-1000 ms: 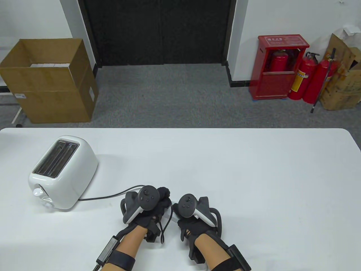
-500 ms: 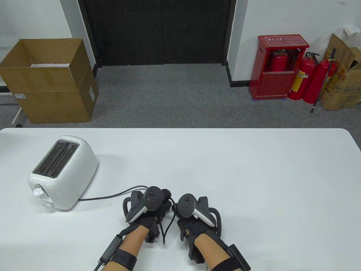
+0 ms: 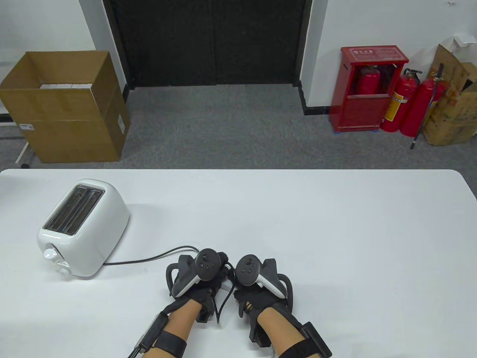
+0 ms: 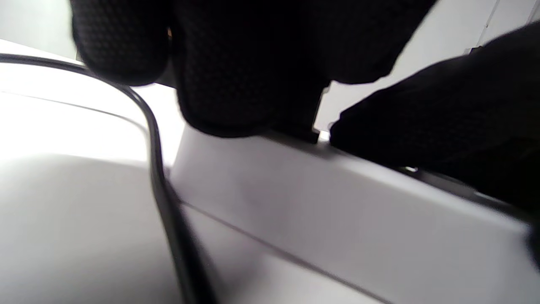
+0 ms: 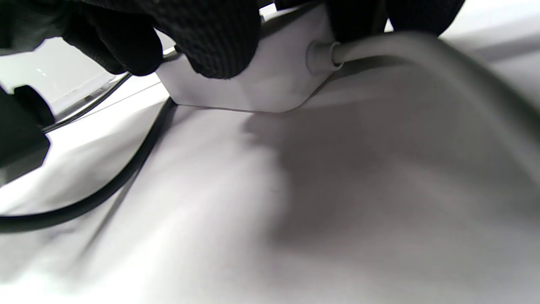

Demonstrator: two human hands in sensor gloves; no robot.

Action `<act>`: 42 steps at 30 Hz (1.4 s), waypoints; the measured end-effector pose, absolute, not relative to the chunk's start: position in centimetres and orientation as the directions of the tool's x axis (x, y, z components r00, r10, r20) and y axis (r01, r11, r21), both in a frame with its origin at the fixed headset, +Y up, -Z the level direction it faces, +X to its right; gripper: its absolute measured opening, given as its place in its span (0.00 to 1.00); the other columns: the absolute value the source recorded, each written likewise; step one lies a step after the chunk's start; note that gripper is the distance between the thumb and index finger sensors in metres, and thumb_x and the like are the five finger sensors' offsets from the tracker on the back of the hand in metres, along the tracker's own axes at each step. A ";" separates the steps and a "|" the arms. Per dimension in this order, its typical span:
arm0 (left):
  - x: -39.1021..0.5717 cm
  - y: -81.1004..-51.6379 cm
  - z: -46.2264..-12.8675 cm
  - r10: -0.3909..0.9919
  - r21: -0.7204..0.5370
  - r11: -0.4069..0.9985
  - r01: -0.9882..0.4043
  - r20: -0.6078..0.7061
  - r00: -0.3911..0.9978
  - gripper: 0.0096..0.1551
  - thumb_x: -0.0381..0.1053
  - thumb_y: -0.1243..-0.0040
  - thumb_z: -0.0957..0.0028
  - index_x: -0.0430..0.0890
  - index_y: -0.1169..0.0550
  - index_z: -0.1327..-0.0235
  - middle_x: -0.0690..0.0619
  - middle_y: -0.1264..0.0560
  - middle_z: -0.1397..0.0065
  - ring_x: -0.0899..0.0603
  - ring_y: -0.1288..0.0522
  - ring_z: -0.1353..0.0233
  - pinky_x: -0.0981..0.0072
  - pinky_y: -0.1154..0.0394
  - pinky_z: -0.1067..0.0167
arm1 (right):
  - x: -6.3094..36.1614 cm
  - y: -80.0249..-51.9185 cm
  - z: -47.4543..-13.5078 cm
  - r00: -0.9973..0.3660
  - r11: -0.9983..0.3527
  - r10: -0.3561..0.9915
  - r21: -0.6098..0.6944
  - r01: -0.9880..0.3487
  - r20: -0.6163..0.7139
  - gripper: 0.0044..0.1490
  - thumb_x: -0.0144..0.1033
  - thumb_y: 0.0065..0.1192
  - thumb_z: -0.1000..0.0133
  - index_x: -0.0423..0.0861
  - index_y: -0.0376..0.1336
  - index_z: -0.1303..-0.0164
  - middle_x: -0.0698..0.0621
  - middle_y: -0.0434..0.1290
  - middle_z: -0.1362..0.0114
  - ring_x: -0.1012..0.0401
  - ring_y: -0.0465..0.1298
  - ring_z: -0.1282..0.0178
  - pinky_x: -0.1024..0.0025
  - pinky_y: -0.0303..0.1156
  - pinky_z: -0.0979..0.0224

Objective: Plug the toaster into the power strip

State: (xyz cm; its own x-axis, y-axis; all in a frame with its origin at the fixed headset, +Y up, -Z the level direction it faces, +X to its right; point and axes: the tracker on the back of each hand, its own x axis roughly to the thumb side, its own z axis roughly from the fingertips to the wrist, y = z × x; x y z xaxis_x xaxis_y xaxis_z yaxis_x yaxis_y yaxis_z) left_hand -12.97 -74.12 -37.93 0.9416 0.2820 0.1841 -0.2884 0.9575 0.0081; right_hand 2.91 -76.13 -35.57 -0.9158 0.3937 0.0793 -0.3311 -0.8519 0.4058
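Note:
A white toaster [image 3: 84, 227] stands at the table's left. Its black cord [image 3: 149, 257] runs right to my left hand [image 3: 214, 270]. In the left wrist view my left hand [image 4: 253, 101] grips a black plug [image 4: 314, 122], mostly hidden by the fingers, right on top of the white power strip [image 4: 337, 202]. My right hand [image 3: 248, 278] sits close beside the left. In the right wrist view its fingers [image 5: 219, 46] hold the strip's end [image 5: 261, 88], where a white cable [image 5: 422, 55] leaves it. In the table view only a sliver of the strip [image 3: 226, 286] shows between the hands.
The white table [image 3: 335, 231] stretches wide to the right and behind the hands. A loop of black cord [image 5: 126, 169] lies on the table by the strip. A cardboard box [image 3: 63, 108] and red fire extinguishers [image 3: 406, 104] stand on the floor beyond the table.
My left hand has moved right, up against my right hand, bringing the cord's end with it. The right hand and the toaster have stayed in place.

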 end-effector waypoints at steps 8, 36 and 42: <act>-14.6 -72.1 -37.8 0.192 -0.004 0.980 -0.198 0.257 0.947 0.30 0.57 0.39 0.51 0.56 0.27 0.32 0.57 0.17 0.35 0.49 0.12 0.43 0.47 0.21 0.37 | 5.3 -74.2 -36.2 -0.847 -0.819 0.529 0.295 -0.492 0.058 0.37 0.45 0.63 0.49 0.51 0.61 0.27 0.43 0.65 0.21 0.37 0.57 0.22 0.31 0.55 0.28; -21.3 -72.1 -33.9 -0.044 0.096 0.995 0.023 0.223 0.974 0.54 0.76 0.54 0.54 0.57 0.54 0.19 0.48 0.55 0.11 0.30 0.57 0.13 0.21 0.56 0.31 | 8.2 -73.7 -33.8 -0.935 -0.947 0.320 0.055 -0.316 0.150 0.49 0.58 0.58 0.51 0.64 0.44 0.21 0.53 0.38 0.11 0.52 0.23 0.18 0.30 0.24 0.29; -21.3 -72.7 -33.9 -0.048 0.043 0.998 0.040 0.217 0.975 0.56 0.78 0.57 0.55 0.57 0.59 0.19 0.47 0.61 0.11 0.29 0.65 0.15 0.20 0.62 0.34 | 8.2 -74.0 -33.9 -0.932 -0.945 0.328 0.066 -0.321 0.154 0.49 0.58 0.58 0.51 0.64 0.43 0.21 0.53 0.38 0.11 0.52 0.23 0.18 0.30 0.24 0.30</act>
